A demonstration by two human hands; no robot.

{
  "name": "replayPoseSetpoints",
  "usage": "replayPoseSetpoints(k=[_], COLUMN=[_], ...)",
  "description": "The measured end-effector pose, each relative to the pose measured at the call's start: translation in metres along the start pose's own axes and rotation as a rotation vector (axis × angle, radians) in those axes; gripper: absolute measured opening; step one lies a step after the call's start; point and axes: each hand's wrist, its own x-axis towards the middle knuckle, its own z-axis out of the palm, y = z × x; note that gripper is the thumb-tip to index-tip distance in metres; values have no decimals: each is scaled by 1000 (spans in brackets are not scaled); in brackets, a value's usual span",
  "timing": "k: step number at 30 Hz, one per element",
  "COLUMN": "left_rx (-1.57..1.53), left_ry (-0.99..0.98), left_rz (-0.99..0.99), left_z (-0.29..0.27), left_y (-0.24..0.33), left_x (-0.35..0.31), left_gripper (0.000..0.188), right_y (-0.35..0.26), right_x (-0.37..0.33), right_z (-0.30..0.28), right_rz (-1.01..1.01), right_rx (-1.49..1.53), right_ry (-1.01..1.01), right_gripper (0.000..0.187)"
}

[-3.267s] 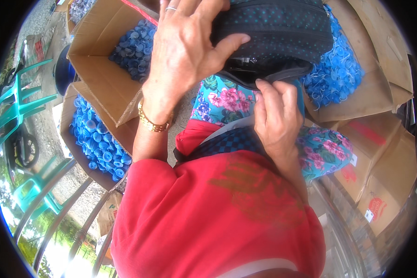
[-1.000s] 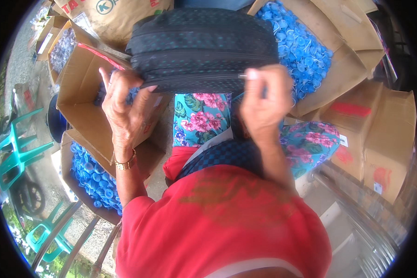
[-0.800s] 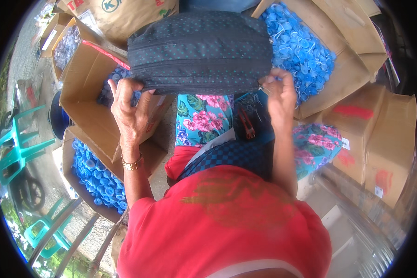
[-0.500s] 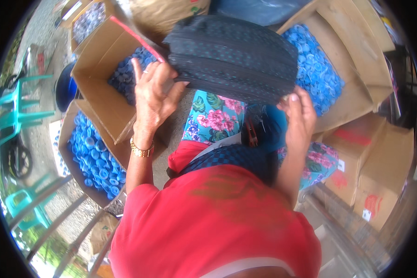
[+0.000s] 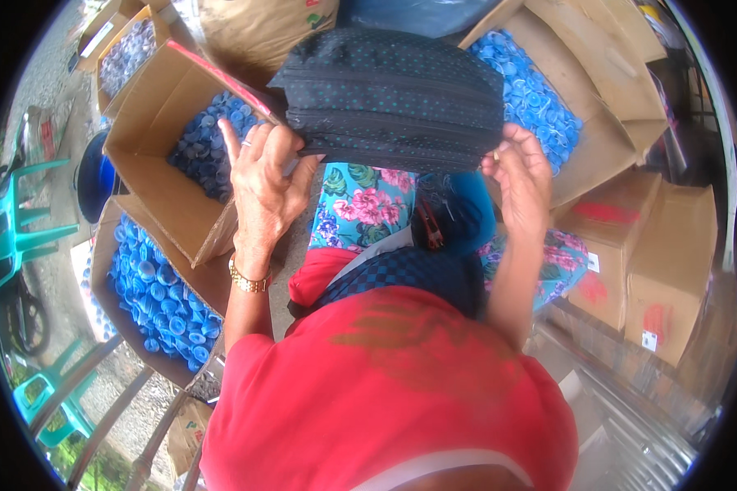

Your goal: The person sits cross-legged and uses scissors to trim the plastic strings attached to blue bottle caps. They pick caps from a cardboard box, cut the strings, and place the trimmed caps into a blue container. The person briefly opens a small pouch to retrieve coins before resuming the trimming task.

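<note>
A black cloth with small green dots [image 5: 393, 98] stretches in folds between my two hands, above my lap. My left hand [image 5: 264, 176] is closed on its near left corner, thumb against the bent fingers and the index finger pointing up. This hand wears a ring, and a gold bracelet [image 5: 249, 277] circles its wrist. At the near right corner my right hand [image 5: 522, 176] pinches the cloth's edge. A tiny pale thing shows at these fingertips, too small to name. Floral fabric [image 5: 360, 204] covers my legs beneath the cloth.
Cardboard boxes of blue cap-like plastic pieces stand at my left [image 5: 160, 282], farther left [image 5: 151, 143] and far right [image 5: 614, 139]. Two closed boxes [image 5: 671, 262] sit at right. A brown sack [image 5: 262, 29] lies ahead. Green plastic chairs [image 5: 24, 221] and metal rails [image 5: 98, 393] are at left.
The cloth and both hands appear slightly farther left in view, along with the whole scene. The cloth looks a little flatter and more level. Both hands keep their hold on its corners.
</note>
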Motion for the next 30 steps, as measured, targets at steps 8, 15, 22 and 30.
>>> replayPoseSetpoints(k=[8, 15, 22, 30], left_rx=[-3, -63, -34, -140], left_ry=[20, 64, 117, 127], left_rz=[-1, 27, 31, -5], left_z=[0, 4, 10, -16], left_y=[2, 10, 7, 0], left_x=[-4, -3, -14, -16], left_gripper=[26, 24, 18, 23], right_y=[-12, -23, -12, -9], right_x=[-6, -29, -35, -28], right_z=[-1, 77, 145, 58], right_rz=[-161, -601, -804, -923], right_rx=[25, -270, -403, -1104], right_ry=[13, 33, -325, -118], right_gripper=[12, 11, 13, 20])
